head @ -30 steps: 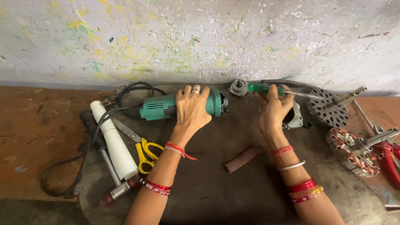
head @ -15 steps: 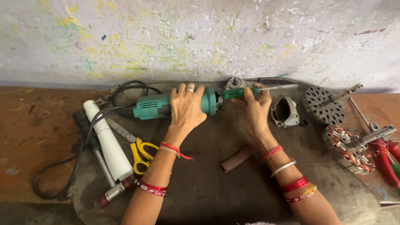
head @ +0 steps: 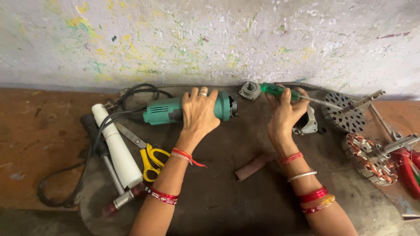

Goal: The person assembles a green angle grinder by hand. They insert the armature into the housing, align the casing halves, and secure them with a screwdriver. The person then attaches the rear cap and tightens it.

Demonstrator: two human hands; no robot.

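My left hand (head: 199, 112) grips the body of a green angle grinder (head: 166, 111) that lies on its side on a dark mat (head: 218, 192), its black cord running off to the left. My right hand (head: 284, 114) holds a screwdriver with a clear green handle (head: 275, 90); the metal shaft points right toward a perforated round plate (head: 343, 112). A small grey metal gear part (head: 250, 90) lies between the grinder's nose and the screwdriver handle. A grey metal housing piece (head: 308, 124) sits just right of my right hand.
Yellow-handled scissors (head: 151, 157), a white plastic cone-shaped tool (head: 116, 146) and a dark-handled tool (head: 98, 144) lie at the left. A brown roll (head: 253, 166) rests mid-mat. A motor stator with copper windings (head: 369, 153) and red-handled pliers (head: 407, 168) are at the right. A paint-flecked wall stands behind.
My right hand moved left, then lifted the green screwdriver slightly away from the grinder's nose. My left hand kept its grip on the grinder.
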